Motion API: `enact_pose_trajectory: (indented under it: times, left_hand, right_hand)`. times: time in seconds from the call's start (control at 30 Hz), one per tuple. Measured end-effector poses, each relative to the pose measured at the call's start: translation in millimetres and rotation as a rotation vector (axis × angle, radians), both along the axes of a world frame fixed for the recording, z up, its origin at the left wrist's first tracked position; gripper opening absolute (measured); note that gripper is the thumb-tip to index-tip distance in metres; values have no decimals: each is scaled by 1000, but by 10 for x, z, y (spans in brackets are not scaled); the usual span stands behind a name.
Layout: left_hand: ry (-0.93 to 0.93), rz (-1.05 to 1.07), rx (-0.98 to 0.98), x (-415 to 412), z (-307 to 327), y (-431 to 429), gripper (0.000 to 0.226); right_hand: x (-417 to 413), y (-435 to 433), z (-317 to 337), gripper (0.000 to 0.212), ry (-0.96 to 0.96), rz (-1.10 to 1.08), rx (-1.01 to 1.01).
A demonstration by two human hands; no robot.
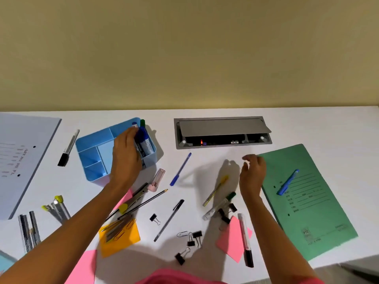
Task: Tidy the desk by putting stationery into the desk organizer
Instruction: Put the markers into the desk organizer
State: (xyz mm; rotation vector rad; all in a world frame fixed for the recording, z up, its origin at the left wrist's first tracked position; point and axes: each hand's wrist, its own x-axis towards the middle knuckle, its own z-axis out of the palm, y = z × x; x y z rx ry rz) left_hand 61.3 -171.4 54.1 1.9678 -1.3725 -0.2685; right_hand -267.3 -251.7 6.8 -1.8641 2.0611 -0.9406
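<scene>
Blue plastic organizer [96, 158] sits at the back left of the desk [205, 160], and the left hand [126, 154] curls around a blue marker [143, 143], lowering it upright into the tall right-hand compartment, probably so it stands beside the others. Spread and empty, the right hand [253, 177] hovers above the yellow pen [215, 190], likely its next pick.
</scene>
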Motion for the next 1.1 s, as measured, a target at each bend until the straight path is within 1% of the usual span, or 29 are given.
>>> enact_pose_trajectory:
  times: [0.1, 0.13, 0.2, 0.27, 0.33, 0.4, 0.43, 0.5, 0.6, 0.67, 0.73, 0.77, 0.8, 0.83, 0.9, 0.97, 1.03, 1.1]
  left_hand:
    - [-84, -80, 22, -119, -96, 120, 61]
    - [-89, -93, 24, -164, -127, 159, 59]
    - [-102, -113, 11, -242, -194, 233, 53]
    - [-90, -127, -1, -301, -262, 292, 52]
    - [-68, -134, 5, -352, -312, 347, 54]
    - [-57, -142, 4, -405, -330, 410, 56]
    - [-61, -150, 4, -430, -332, 448, 57]
    - [-78, -166, 22, -475, -350, 532, 57]
    - [-66, -167, 64, -509, -401, 655, 56]
    - [-66, -162, 81, -520, -431, 744, 52]
    - [-71, -156, 95, -531, -445, 838, 52]
    - [-71, -152, 102, -537, -450, 884, 54]
    - [-71, -149, 105, -544, -452, 928, 55]
    - [-69, -147, 106, -552, -453, 971, 56]
    - [-54, -144, 107, -581, -450, 1057, 57]
    - [-28, -143, 108, -612, -444, 1135, 58]
    - [-13, -153, 117, -638, -440, 1206, 59]
    - [-15, -162, 128, -660, -446, 1276, 59]
  right_hand:
    - [-575, -8, -170, 12, -93, -315, 112]
    - [-698, -7, -194, 12, -104, -440, 144]
    - [-896, 8, -260, 16, -116, -572, 218]
    - [-970, 57, -223, 20, -138, -593, 305]
    - [-1002, 87, -214, 26, -151, -605, 345]
    - [-1026, 105, -218, 31, -97, -553, 383]
    - [-1035, 97, -234, 30, -83, -521, 391]
    - [-1003, 104, -232, 18, -174, -527, 351]
    - [-910, 154, -221, 15, -251, -529, 260]
    - [-884, 220, -214, 13, -258, -511, 235]
    - [-815, 319, -186, 14, -227, -467, 182]
    - [-759, 381, -165, 14, -227, -400, 144]
    - [-701, 453, -162, 14, -195, -287, 103]
    - [-621, 534, -162, 17, -91, -134, 64]
    - [-497, 709, -215, 24, 58, 166, 88]
    - [-408, 835, -268, 27, 97, 342, 152]
    - [-341, 952, -288, 21, 103, 383, 179]
    - [-289, 1023, -305, 21, 193, 424, 167]
